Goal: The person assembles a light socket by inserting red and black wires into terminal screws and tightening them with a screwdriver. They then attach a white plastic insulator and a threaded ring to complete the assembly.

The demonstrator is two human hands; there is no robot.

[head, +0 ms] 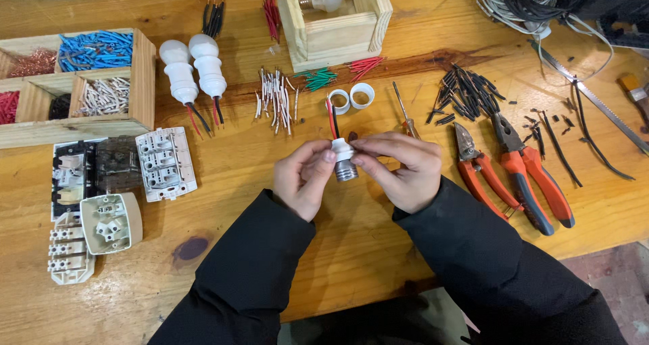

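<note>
1. White plastic and a threaded metal shell make up the lamp holder (344,161), which is sitting at the centre of the view, lifted above the wooden workbench (378,250). The left hand (304,177) is curling around it from 9 o'clock, thumb and forefinger closed on the white collar; the right hand (399,168) is pinching the same collar from 3 o'clock.
2. Red and black wires (332,118) are sticking up out of the holder toward 12 o'clock. A hard twist of the collar is likely to be straining them or pulling them loose.
3. With only fingertips gripping, the holder is at risk of slipping and dropping onto the bench.
4. Two white rings (351,97) and a small screwdriver (404,115) are lying just beyond the fingers at 12 to 1 o'clock; a forward push could be knocking them away.
5. Red-handled pliers (524,172) and cutters (476,169) are resting near the right hand at 3 o'clock, narrowing room that way.
6. Switch parts (162,164) are lying well apart at 9 o'clock, so bare wood is staying open on that side.
7. At 6 o'clock the bench edge is running under the dark sleeves, where anything dropped could be rolling off.
</note>
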